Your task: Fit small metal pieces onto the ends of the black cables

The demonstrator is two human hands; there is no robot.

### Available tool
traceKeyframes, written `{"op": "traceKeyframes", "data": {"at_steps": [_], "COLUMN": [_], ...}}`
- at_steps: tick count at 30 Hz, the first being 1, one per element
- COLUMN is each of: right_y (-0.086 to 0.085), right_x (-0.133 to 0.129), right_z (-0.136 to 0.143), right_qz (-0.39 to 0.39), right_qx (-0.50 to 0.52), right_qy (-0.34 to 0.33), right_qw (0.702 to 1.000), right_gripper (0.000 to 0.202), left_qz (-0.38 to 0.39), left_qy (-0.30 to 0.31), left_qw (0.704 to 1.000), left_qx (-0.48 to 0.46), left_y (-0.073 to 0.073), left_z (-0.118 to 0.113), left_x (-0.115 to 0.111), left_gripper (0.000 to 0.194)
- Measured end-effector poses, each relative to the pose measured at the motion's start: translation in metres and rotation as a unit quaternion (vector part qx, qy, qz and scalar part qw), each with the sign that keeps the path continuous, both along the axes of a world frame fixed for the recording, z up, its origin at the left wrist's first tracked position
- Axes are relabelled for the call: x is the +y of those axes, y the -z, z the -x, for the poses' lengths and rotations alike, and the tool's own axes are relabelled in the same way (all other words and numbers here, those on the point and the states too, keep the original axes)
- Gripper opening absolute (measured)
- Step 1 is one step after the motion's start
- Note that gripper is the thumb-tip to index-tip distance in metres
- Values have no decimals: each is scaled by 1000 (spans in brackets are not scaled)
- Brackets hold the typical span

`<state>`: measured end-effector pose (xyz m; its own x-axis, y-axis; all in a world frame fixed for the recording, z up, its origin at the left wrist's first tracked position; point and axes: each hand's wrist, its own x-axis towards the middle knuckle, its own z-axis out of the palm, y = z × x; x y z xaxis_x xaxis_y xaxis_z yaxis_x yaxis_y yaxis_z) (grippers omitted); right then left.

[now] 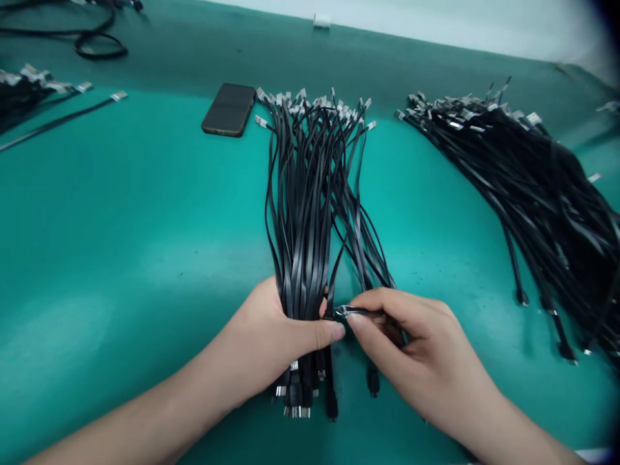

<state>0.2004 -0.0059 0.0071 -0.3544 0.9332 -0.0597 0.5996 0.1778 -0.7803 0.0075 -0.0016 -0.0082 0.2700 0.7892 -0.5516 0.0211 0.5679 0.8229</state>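
Many flat, glossy cables [305, 226] splay metal tips [261, 121].

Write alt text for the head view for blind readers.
A person's left hand grips a bundle of flat black cables while the right hand holds a small shiny-tipped item beside it. A phone and more black cables lie on the green surface.

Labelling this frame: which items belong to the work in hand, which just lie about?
In hand:
black cable bundle, left hand
small shiny-tipped item, right hand

Apparently lying about:
phone
looped cord
left cable pile and right cable pile, untouched, though possibly related
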Motion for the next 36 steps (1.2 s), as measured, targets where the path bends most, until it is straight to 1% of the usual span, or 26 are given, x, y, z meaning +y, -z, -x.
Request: {"op": "traceKeyframes", "data": {"at_steps": [6,13,20,24,32,34,36], "right_y": [0,-1,-2,-3,-4,-3,-2], "right_x": [2,-1,1,0,1,2,2], "right_z": [1,0,0,-2,0,0,0], "right_qz": [4,-1,9,-4,-32,-42,-70], "right_qx": [-1,-1,-8,-15,-24,-21,-21], "right_qy": [0,-11,-24,-37,-50,-42,-1], "right_qw": [1000,1000,1000,999,998,998,997], "right_gripper": [19,16,18,18,20,20,18], "left_qz": [-4,3,5,12,6,9,11], "left_qy": [-2,-8,4,11,4,7,9], "left_qw": [1000,1000,1000,1000,1000,1000,1000], "left_qx": [3,1,0,3,14,20,24], "left_y": [-3,-2,-7,-8,-8,-8,-8], "left_z": [1,1,1,1,0,0,0], "left_x": [0,-1,1,2,2,2,2], "left_gripper": [23,24,26,27,28,28,28]}}
